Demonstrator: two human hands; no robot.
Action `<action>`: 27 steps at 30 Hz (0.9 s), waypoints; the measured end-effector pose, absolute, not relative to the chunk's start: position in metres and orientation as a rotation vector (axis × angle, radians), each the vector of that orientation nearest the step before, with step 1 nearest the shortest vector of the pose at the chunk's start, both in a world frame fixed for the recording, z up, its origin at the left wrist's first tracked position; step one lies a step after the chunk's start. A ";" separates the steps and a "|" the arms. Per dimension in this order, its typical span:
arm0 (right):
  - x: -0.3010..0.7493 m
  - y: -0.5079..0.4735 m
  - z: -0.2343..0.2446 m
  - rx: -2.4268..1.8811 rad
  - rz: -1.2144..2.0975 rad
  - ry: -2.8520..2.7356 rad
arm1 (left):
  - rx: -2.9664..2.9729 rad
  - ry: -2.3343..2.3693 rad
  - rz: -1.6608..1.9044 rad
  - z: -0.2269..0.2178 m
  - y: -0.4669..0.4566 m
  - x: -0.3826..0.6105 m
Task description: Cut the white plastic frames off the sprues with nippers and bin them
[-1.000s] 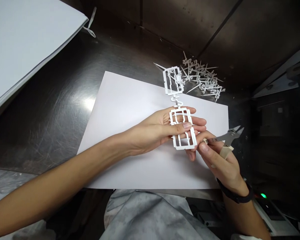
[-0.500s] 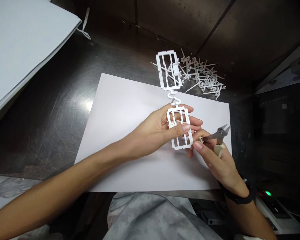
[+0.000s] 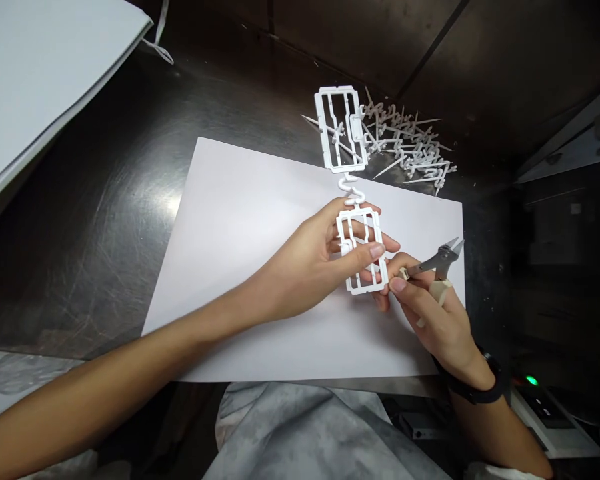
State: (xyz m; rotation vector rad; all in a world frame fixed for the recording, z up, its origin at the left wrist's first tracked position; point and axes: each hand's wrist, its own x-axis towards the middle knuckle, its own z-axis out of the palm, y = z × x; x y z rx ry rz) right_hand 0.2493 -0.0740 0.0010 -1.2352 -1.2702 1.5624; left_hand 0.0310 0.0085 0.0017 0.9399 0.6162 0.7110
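My left hand point(image 3: 325, 263) grips the near half of a white plastic frame point(image 3: 353, 187), thumb on top and fingers beneath. The frame is two rectangular pieces joined by a curly link, and its far half sticks out over the dark bench. My right hand point(image 3: 433, 317) is closed on small metal cutters point(image 3: 437, 261), whose open jaws point up and to the right. That hand's thumb and a fingertip touch the frame's near right corner. Both hands hover over a white paper sheet point(image 3: 250, 220).
A pile of cut white plastic offcuts point(image 3: 410, 147) lies on the dark metal bench point(image 3: 105, 220) beyond the sheet. A stack of white sheets point(image 3: 40, 73) fills the far left. A dark device with a green light point(image 3: 531, 381) sits at the right edge. Grey cloth point(image 3: 300, 433) covers my lap.
The frame has swung so its far half points further away, over the bench. My right hand with the cutters has shifted slightly left, closer to the frame's corner.
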 end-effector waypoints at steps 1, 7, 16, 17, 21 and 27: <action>0.250 -0.074 0.001 -1.231 1.563 -1.268 | 0.935 0.615 0.701 0.002 0.009 0.031; 0.250 -0.074 0.001 -1.215 1.556 -1.287 | 0.921 0.564 0.650 0.003 0.014 0.030; 0.250 -0.076 0.005 -1.200 1.563 -1.285 | 0.909 0.556 0.629 0.004 0.014 0.028; 0.250 -0.076 0.005 -1.206 1.565 -1.287 | 0.911 0.561 0.631 0.004 0.014 0.028; 0.247 -0.074 0.007 -1.292 1.520 -1.342 | 0.943 0.618 0.651 0.002 0.012 0.030; 0.240 -0.076 0.006 -1.431 1.419 -1.436 | 0.918 0.657 0.613 0.006 0.008 0.027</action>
